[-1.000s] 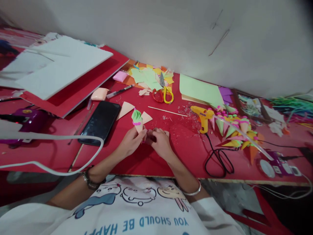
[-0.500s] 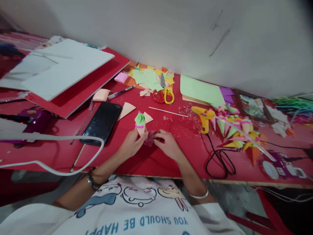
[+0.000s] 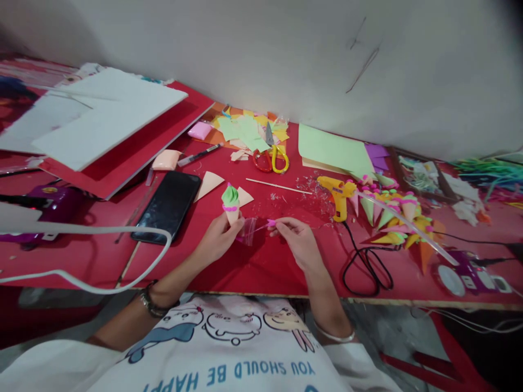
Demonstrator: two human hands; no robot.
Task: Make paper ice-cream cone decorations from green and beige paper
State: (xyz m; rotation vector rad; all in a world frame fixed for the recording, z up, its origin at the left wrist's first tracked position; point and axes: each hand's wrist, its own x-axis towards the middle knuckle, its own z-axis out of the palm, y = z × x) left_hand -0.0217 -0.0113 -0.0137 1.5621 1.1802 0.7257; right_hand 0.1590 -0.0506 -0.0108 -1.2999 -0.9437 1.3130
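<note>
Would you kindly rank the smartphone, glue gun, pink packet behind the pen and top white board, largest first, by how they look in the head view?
Top white board
Smartphone
Glue gun
Pink packet

On my view, my left hand point(image 3: 218, 238) holds a peach cone point(image 3: 232, 215) upright, its green swirl ringed in pink, plus a clear bag point(image 3: 248, 231); a thin strand runs to the pink lump point(image 3: 271, 222) my right hand point(image 3: 297, 238) pinches.

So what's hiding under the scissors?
Light green paper scraps show around the blades of the scissors, and red table shows through the handle loops. Whatever lies right beneath the blades, or under the scraps, is covered up.
</note>
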